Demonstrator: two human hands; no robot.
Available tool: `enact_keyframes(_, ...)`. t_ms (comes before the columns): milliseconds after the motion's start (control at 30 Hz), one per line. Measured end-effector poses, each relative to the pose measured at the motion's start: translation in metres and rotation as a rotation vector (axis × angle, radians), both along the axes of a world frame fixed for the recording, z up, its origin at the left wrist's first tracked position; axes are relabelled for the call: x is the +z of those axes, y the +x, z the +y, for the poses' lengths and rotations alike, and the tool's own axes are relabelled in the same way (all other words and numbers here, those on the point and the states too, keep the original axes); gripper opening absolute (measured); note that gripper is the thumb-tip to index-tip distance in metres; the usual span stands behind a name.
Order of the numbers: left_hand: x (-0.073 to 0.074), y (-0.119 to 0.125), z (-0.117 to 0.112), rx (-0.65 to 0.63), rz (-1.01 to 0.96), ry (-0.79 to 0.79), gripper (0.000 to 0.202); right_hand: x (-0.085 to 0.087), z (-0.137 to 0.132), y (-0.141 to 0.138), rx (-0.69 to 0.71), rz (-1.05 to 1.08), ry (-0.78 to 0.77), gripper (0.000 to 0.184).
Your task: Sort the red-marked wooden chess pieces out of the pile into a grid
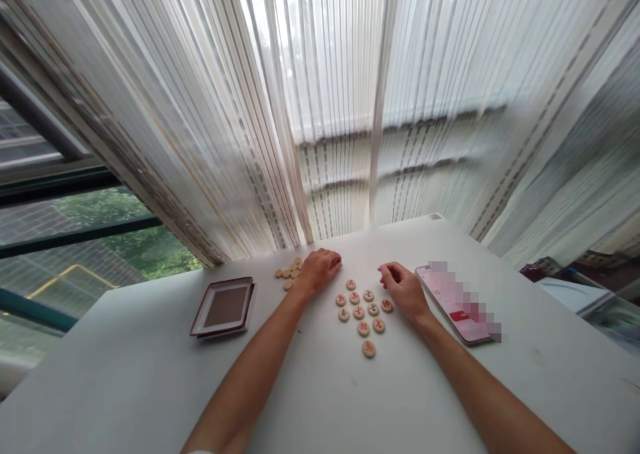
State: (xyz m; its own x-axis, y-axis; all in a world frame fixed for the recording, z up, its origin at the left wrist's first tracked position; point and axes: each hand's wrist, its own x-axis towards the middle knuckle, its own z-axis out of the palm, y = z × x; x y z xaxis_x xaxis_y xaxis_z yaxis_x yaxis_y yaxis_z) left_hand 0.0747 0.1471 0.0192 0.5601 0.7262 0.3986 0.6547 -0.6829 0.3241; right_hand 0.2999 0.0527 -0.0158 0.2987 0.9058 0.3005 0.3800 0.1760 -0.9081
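Observation:
Round wooden Chinese chess pieces (359,312) with red or black characters lie face up in a loose cluster on the white table (320,407). My left hand (322,272) rests just beyond their left side, fingers curled inward; what they may hold is hidden. Beside its wrist, partly covered by it, lies a group of blank-side-up pieces (287,274). On the cluster's right, my right hand (404,292) is loosely closed, thumb and fingers bent, with no piece showing in it. Its nearest piece is a red-marked one (387,305), close to the palm's edge.
A shallow brown-rimmed box (223,307) stands left of my left forearm. Right of my right hand lies a phone (457,307) with a pink screen, partly blurred out. Striped string curtains (340,107) hang along the table's far edge. A window (90,241) is at the left.

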Motion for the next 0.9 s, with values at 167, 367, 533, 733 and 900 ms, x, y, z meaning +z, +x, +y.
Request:
enact_keyframes(167, 0.001, -0.009, 0.000, 0.014, -0.127, -0.054, 0.009, 0.001, 0.000, 0.000, 0.005, -0.014, -0.007, 0.036)
enact_keyframes(367, 0.003, -0.013, -0.018, 0.077, -0.406, -0.148, 0.024, 0.000, -0.001, 0.002, 0.008, -0.028, -0.015, 0.035)
enact_keyframes(533, 0.003, -0.021, -0.066, 0.003, -0.880, -0.573, 0.033, 0.005, -0.003, 0.000, -0.058, -0.149, 0.058, 0.031)
enact_keyframes(733, 0.004, -0.039, -0.136, -0.006, -1.204, -0.936, 0.031, 0.028, -0.033, -0.032, 0.176, -0.388, 0.348, 0.015)
enact_keyframes(900, -0.003, -0.040, -0.158, 0.006, -1.401, -1.042, 0.032, 0.037, -0.067, -0.066, 0.442, -0.432, 0.434, 0.025)
